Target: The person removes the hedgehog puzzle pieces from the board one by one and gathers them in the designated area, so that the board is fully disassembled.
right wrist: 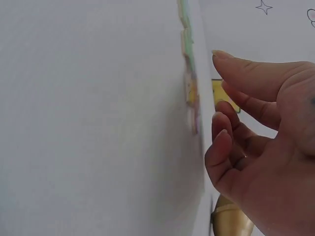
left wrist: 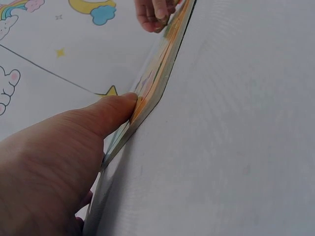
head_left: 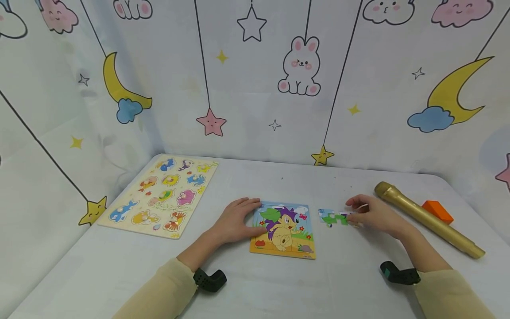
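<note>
A square hedgehog jigsaw puzzle lies flat on the white table. My left hand rests at its left side, thumb laid over the edge and fingers stretched toward the far corner. Just right of the board are several loose jigsaw pieces, green and blue, partly overlapped by my right hand. In the right wrist view those pieces lie beyond the fingertips. There, the thumb and loosely bent fingers of the right hand stand apart, with nothing visible between them.
On the left lies a larger wooden peg board with animal shapes. A gold microphone-shaped tube lies slantwise on the right, with an orange block behind it. A patterned curtain hangs behind the table.
</note>
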Motion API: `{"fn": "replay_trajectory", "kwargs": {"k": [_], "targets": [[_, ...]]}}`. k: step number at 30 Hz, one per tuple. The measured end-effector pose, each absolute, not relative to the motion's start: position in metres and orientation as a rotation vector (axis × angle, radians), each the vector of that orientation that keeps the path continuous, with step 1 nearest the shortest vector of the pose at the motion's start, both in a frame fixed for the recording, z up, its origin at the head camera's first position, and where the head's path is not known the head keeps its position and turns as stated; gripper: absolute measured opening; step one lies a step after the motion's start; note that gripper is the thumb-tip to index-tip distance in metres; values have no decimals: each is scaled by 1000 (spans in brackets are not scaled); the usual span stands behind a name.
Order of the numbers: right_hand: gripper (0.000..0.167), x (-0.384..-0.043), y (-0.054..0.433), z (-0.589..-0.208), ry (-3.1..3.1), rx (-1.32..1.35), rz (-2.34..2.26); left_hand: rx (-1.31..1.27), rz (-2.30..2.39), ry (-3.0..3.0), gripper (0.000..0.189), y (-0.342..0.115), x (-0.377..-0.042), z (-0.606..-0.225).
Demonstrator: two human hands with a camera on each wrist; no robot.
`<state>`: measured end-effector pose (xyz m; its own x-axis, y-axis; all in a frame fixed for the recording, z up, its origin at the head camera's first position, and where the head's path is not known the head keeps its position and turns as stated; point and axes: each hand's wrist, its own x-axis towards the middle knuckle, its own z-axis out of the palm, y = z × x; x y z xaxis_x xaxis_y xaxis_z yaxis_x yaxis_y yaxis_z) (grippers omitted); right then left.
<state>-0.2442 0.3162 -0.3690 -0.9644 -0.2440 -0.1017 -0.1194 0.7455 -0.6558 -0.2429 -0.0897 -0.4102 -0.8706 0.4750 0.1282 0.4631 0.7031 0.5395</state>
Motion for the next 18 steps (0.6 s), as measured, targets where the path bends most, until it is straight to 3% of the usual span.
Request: {"fn": "replay_trajectory", "kwargs": {"k": [18], "targets": [[45,-248,249,-357,2693,-446,-1195,794,901,2883,78,-90,-242,-409]]}}
